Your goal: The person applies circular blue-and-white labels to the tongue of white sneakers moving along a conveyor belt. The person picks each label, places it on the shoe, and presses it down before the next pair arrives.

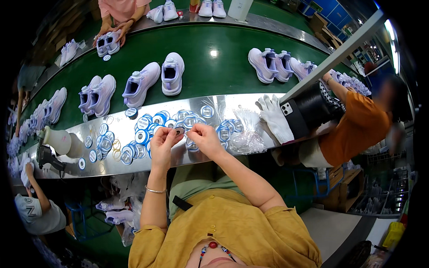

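Over the metal ledge, my left hand (162, 145) pinches a small round tag (179, 131) with a dark face. The fingers of my right hand (205, 139) are closed together at the tag's right side; whether they hold a string or its edge is too small to tell. Around and beyond both hands lie many blue-rimmed round tags (143, 123), loosely heaped. More of these tags sit by a bundle of clear plastic strings (246, 129) to the right. Thin yellow rubber bands (116, 149) lie among the tags on the left.
Pale lilac sneakers (142, 84) stand on the green conveyor belt (214, 53) past the metal ledge (223, 103). White gloves (275, 118), a phone (286, 108) and a black container (308, 105) lie right. A tag gun (48, 154) rests left. Co-workers handle shoes nearby.
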Available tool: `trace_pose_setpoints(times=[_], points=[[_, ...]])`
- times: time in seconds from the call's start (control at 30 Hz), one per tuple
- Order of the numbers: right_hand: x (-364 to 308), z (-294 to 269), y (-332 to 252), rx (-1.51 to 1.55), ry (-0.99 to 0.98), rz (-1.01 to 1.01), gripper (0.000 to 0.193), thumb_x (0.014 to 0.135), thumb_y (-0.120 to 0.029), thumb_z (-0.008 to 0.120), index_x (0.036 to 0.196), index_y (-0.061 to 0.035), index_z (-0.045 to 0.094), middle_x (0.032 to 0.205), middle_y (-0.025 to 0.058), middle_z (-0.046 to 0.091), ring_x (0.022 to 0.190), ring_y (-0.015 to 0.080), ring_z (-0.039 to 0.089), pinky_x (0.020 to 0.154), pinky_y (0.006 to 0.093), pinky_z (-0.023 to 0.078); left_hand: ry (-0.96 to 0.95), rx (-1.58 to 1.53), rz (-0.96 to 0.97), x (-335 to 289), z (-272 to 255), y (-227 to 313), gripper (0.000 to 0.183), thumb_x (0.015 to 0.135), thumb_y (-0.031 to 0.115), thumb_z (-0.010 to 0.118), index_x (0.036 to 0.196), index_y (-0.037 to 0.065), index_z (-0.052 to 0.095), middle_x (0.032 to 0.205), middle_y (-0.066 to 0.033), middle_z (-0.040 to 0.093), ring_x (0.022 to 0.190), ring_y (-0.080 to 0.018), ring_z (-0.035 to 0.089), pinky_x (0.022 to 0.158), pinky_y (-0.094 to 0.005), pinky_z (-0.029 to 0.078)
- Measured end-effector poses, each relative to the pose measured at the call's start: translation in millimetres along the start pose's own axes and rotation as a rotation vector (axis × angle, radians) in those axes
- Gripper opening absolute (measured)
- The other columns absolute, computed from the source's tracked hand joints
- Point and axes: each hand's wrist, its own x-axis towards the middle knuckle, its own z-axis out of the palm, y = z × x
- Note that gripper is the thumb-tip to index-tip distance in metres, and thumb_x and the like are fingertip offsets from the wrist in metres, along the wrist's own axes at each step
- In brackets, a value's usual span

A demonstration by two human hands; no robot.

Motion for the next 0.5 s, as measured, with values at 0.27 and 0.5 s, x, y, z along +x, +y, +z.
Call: trace_pose_setpoints(times=[0.27,0.5], points=[[-4,-31,-4,-0.116,0.099,-0.184,0.017,0.085,-0.014,0.058,0.078,0.0015,0.057,0.063,0.0129,0.059,0.055,0.0229,0.055,0.052,0.0323,0.042,-0.110,-0.150,-0.076,11,38,-12,0.009,0.092,0.008,0.055,0.090,-0.001,0.057,0.092,-0.0111,0.065,0.083,-0.0184,0.064,0.083,-0.0322,0.053],[-9,-83,-5,-0.557,0.174,-0.449,0.011,0.088,-0.013,0.049,0.088,-0.0024,0.052,0.077,0.0187,0.060,0.071,0.0396,0.059,0.060,0.0466,0.046,-0.198,-0.076,-0.169,32,88,-30,0.014,0.086,0.001,0.061,0.099,-0.003,0.063,0.094,-0.0080,0.065,0.086,-0.0141,0.061,0.080,-0.0258,0.050]])
